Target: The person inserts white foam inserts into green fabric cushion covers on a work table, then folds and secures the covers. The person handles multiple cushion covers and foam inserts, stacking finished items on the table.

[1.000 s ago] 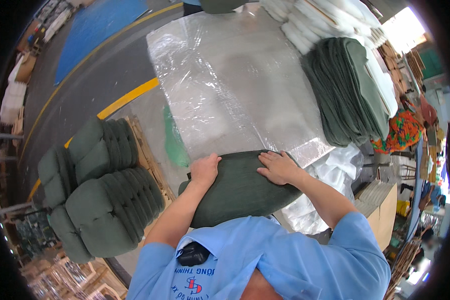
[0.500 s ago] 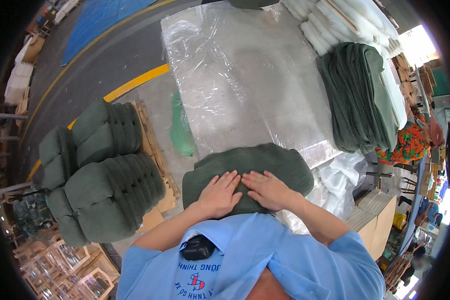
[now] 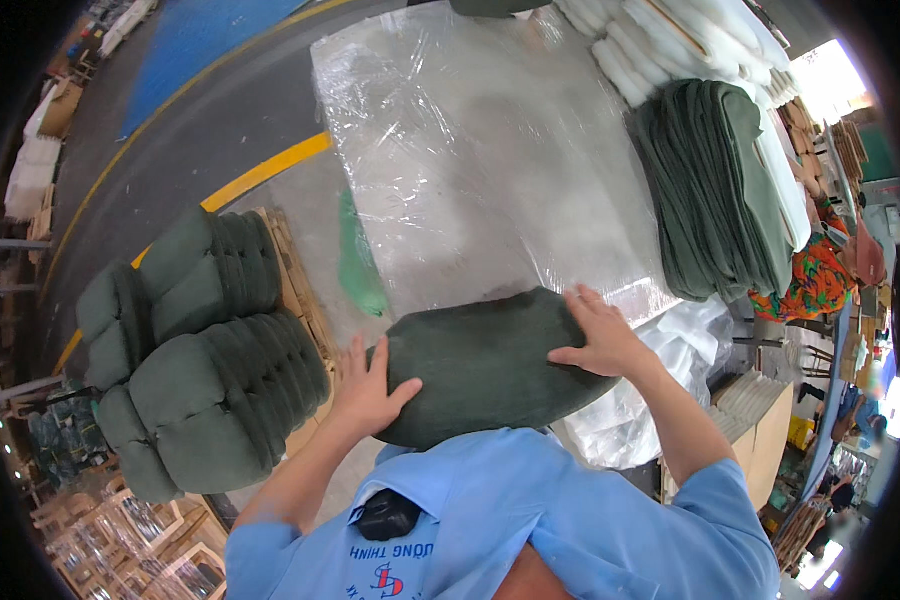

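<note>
A dark green stuffed cushion (image 3: 490,365) lies at the near edge of a table wrapped in clear plastic film (image 3: 470,170). My left hand (image 3: 368,390) grips the cushion's left end with the fingers spread over it. At the cushion's upper right end, my right hand (image 3: 595,335) presses flat on it. Both of my forearms reach up from my blue shirt at the bottom of the view.
Stacks of finished green cushions (image 3: 205,360) rest on a wooden pallet (image 3: 295,270) at the left. A pile of flat green covers (image 3: 720,190) and white padding (image 3: 670,40) lie at the table's right. Clear plastic bags (image 3: 660,370) sit beside my right arm. A yellow floor line (image 3: 260,175) runs behind the pallet.
My hands have moved apart from the cushion's middle to its two ends. The cushion has turned and shifted a little to the right at the table's edge.
</note>
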Demonstrator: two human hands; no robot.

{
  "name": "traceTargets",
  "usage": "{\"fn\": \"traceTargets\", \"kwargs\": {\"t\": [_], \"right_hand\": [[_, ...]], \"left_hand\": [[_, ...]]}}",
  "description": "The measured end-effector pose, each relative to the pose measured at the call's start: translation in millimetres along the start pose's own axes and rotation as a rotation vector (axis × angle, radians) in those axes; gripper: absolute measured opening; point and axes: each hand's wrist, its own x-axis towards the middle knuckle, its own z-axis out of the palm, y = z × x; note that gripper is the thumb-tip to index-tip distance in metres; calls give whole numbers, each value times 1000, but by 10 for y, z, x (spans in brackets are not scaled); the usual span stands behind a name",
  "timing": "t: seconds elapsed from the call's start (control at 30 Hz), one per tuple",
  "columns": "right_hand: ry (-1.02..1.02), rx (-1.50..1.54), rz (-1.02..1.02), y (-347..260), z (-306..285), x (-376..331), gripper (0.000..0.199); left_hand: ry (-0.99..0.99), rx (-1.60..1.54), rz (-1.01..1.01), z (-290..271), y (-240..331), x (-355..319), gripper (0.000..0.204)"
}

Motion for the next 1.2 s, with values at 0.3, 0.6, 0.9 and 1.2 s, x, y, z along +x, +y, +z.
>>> {"fn": "traceTargets", "kwargs": {"t": [0.3,0.6,0.9,1.2], "right_hand": [[-56,455,568,452,218,226,115],[-55,549,585,654,309,601,90],[-34,436,548,636,268,652,83],[439,341,390,593,-516,678,82]], "left_hand": [[112,-465,-241,248,-73,306,127],[-5,-480,-411,194,-102,730,105],[-101,-531,-351,285,-334,1060,82],[360,-586,-99,-180,2,1259,77]]}}
